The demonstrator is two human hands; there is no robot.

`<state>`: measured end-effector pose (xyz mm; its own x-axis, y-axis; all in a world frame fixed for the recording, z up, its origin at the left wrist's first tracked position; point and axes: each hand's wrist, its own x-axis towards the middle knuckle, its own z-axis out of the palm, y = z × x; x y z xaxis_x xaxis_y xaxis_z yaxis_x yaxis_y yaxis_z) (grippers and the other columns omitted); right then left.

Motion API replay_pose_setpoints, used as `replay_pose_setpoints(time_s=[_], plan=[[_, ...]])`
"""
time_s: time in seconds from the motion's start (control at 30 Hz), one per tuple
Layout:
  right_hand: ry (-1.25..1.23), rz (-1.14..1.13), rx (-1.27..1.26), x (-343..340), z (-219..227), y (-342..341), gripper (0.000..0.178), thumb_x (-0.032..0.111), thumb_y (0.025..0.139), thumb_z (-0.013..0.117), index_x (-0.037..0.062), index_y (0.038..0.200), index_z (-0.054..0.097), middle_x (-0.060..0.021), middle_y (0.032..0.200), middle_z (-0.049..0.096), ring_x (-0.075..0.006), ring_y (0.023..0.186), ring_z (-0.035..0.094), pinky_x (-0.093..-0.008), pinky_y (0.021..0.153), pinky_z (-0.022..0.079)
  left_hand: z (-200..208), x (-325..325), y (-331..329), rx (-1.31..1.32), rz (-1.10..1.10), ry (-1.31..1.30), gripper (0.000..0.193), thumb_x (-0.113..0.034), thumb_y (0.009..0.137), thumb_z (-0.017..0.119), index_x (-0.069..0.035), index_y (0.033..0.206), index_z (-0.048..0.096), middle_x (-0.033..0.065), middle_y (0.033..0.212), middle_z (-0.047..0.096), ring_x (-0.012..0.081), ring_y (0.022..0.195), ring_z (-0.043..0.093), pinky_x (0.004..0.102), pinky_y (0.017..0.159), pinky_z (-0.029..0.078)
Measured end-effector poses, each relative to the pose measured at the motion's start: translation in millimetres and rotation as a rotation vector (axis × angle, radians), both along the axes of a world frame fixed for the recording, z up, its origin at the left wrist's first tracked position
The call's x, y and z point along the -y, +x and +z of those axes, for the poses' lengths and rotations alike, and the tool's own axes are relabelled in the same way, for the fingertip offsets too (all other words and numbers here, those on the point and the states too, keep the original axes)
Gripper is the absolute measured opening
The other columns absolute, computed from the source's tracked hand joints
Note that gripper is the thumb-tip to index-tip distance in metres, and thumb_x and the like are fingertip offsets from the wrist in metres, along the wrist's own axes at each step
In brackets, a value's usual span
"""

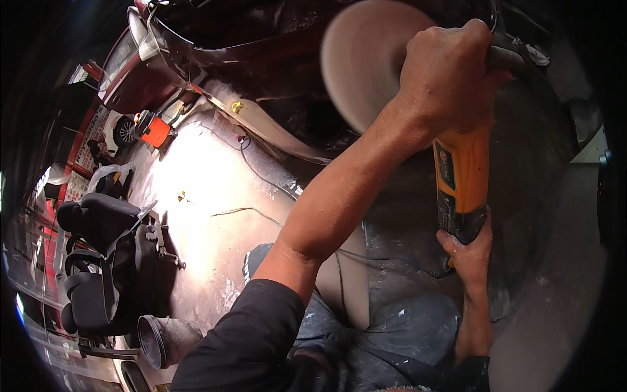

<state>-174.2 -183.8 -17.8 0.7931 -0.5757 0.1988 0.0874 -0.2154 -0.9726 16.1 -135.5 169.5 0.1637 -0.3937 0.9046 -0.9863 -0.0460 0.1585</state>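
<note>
I hold a yellow-and-black power sander or polisher point(467, 173) in both hands, its large round pinkish disc point(366, 62) at the far end. The disc looks smeared, as if spinning. Closed in a fist, my left hand point(447, 75) grips the tool's front end just right of the disc. Lower down, my right hand point(471, 251) wraps the black rear end of the body. A dark red car body point(255, 65) lies behind the disc. Whether the disc touches it is hard to tell.
Black car seats point(104, 261) stand at left, with a dusty bucket point(166, 340) below them. An orange shop vacuum point(155, 129) sits farther back by a wheel point(124, 132). A thin cable point(261, 173) trails over the floor. A pale curved panel edge point(261, 127) runs under the car.
</note>
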Motion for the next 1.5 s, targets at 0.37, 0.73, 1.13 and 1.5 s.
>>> replay_pose_setpoints(time_s=[0.37, 0.73, 1.13, 1.5], plan=[[-0.260, 0.299, -0.033, -52.1, 53.3, 24.8, 0.101, 0.013, 0.066, 0.092, 0.0017, 0.146, 0.031, -0.0205, 0.127, 0.063, -0.0290, 0.121, 0.062, -0.0388, 0.102, 0.050, 23.3, -155.1, 17.6, 0.014, 0.189, -0.281, 0.029, -0.008, 0.072, 0.091, -0.004, 0.092, 0.070, -0.0021, 0.076, 0.068, 0.0036, 0.070, 0.062, 0.0194, 0.065, 0.050], [-0.466, 0.554, -0.011, -125.5, 138.6, 133.6, 0.092, 0.021, 0.076, 0.083, -0.0066, 0.143, 0.026, -0.0319, 0.095, 0.068, -0.0453, 0.090, 0.071, -0.0488, 0.089, 0.057, 83.4, -314.8, 104.6, 0.107, 0.429, -0.433, 0.014, -0.011, 0.087, 0.079, 0.000, 0.094, 0.072, 0.0024, 0.075, 0.068, 0.0045, 0.056, 0.053, 0.0199, 0.049, 0.039], [-0.703, 0.558, -0.008, -127.1, 123.9, 144.9, 0.097, 0.022, 0.077, 0.083, -0.0074, 0.147, 0.024, -0.0325, 0.103, 0.067, -0.0431, 0.096, 0.071, -0.0458, 0.087, 0.059, 47.2, -368.3, 106.2, 0.673, 0.994, -0.167, 0.019, -0.020, 0.092, 0.073, -0.002, 0.098, 0.070, 0.0029, 0.074, 0.058, 0.0116, 0.058, 0.056, 0.0276, 0.048, 0.045], [-0.465, 0.278, 0.011, -43.6, 13.4, 43.7, 0.105, 0.019, 0.067, 0.092, 0.0012, 0.149, 0.027, -0.0264, 0.117, 0.065, -0.0389, 0.099, 0.071, -0.0436, 0.086, 0.059, -36.3, -199.5, 10.9, 0.018, 0.284, -0.457, 0.028, -0.008, 0.081, 0.084, 0.000, 0.098, 0.063, 0.0048, 0.087, 0.063, 0.0117, 0.076, 0.059, 0.0263, 0.067, 0.050]])
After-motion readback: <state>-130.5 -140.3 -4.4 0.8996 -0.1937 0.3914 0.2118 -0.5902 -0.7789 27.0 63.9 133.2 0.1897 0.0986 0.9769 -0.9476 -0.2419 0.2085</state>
